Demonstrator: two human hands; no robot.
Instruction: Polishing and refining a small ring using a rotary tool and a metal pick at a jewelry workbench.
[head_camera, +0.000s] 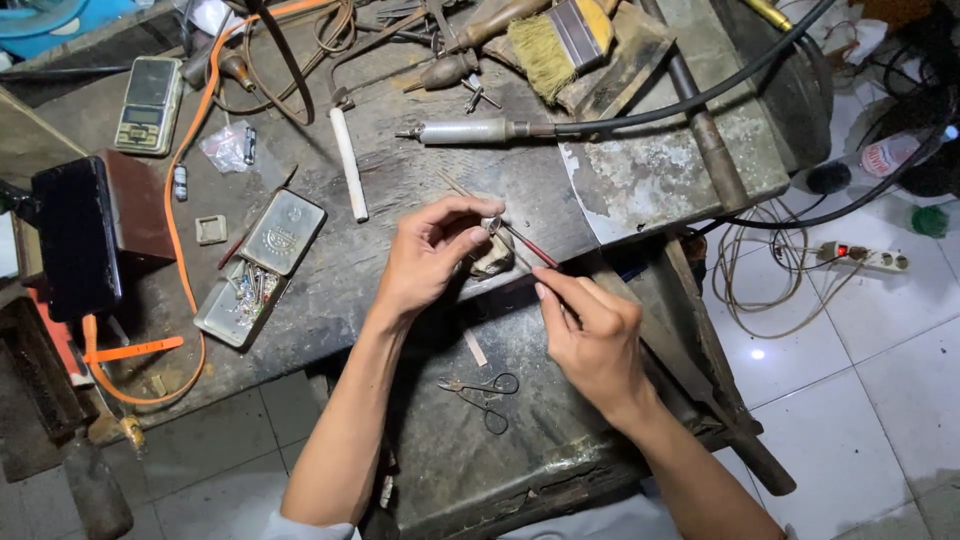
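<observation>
Head view: red file (530, 245) diagonal, tip upper-left.

worn workbench (420, 190), scissors (485, 392), brush (560, 40), tin (262, 268)

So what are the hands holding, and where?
Left hand pinches a small metal piece in its fingers; right hand grips a thin red-tipped rod at its near end.

single view, head-worn camera, looks steeply down from above person's own forearms. near range: left hand (425, 255) and right hand (590, 335) sit at frame centre, arms enter from bottom edge. lens faces worn workbench (400, 200), which fills upper and middle frame; white tiled floor (860, 350) shows at right and bottom left. no second view, so no shared area.
</observation>
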